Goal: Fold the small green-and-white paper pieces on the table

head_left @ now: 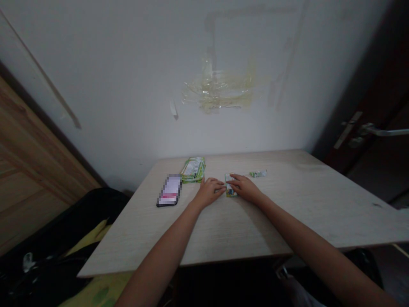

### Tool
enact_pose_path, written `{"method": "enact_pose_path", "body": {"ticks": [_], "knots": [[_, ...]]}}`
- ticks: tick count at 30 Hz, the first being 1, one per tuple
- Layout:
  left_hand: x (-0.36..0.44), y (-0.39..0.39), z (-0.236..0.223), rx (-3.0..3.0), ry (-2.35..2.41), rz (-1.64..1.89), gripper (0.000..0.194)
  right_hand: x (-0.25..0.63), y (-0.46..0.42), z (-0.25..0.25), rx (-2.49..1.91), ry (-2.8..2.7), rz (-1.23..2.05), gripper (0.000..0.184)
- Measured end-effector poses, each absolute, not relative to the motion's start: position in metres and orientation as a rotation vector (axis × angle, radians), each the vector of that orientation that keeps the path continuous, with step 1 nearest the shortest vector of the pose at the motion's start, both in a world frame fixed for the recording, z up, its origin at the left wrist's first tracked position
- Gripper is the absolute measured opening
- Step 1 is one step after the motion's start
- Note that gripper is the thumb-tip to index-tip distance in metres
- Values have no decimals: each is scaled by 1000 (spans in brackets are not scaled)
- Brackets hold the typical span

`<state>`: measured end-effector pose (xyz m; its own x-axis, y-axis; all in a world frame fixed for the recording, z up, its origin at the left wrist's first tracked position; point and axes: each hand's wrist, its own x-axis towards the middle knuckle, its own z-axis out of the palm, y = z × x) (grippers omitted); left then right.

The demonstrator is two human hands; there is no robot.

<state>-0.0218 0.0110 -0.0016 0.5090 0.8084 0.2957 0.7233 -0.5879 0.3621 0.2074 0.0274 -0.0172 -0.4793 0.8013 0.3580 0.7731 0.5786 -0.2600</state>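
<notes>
Both my hands rest on a pale wooden table, meeting at a small green-and-white sachet that lies flat near the far middle. My left hand has its fingers curled, with the fingertips touching the sachet's left edge. From the right, my right hand presses on the sachet with its fingers held together. A stack of similar green-and-white sachets lies just beyond my left hand. A small torn green strip sits a little past my right hand.
A dark phone lies on the table left of my left hand. A white wall with old tape marks rises behind the table. A dark door with a metal handle is at the right. Dark bags lie at the lower left.
</notes>
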Motion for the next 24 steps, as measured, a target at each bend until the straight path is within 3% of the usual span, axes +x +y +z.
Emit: {"method": "enact_pose_path", "body": {"ticks": [24], "knots": [[-22,12,-3,2589,1308,644,29,208,28,-20,-1243,-2348,99,33]]}}
